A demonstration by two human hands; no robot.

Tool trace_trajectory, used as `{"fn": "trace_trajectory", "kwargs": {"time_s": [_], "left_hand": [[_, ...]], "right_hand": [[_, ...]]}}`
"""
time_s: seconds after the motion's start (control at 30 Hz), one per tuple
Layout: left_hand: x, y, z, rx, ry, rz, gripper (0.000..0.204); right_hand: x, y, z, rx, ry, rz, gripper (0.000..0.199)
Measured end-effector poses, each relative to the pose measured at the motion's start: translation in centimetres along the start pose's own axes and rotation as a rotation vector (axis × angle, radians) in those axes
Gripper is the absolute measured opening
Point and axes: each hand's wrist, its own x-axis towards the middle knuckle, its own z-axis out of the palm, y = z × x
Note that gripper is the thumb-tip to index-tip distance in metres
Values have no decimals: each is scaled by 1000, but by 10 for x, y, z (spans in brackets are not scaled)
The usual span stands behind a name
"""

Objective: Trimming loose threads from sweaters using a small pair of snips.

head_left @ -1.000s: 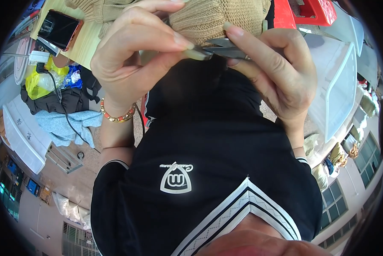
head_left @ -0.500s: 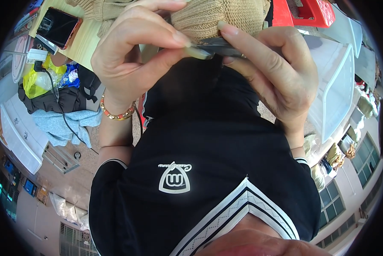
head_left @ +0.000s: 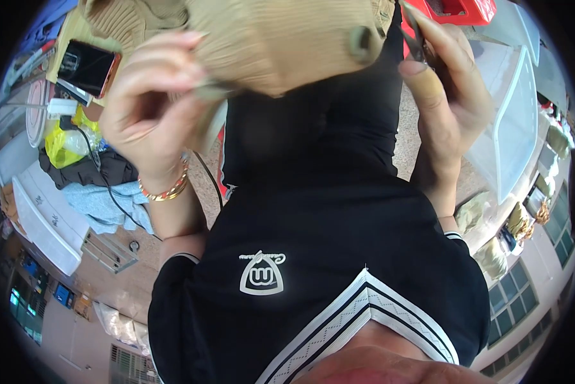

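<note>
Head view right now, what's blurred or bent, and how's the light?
In the head view, the left hand is smeared, probably by motion, while the collar trim looks crisper; toward the head view's rim, the windows tilt, then darkness takes over; in the head view, the knit is brightly lit, the trousers almost black.

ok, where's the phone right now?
Head view, upper left: the phone lies at the light wood tabletop, above the white power adapter and to the left of the person's left hand.
</note>
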Motion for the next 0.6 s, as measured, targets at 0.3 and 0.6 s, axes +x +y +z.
{"fn": "trace_trajectory", "kwargs": {"time_s": [0.3,0.6], "left_hand": [[-4,9,-40,283,-276,-616,28],[34,38,28,302,-55,-399,18]], "right_hand": [[-14,7,-13,122,-52,126,40],[-9,4,-6,81,-147,30,43]]}}
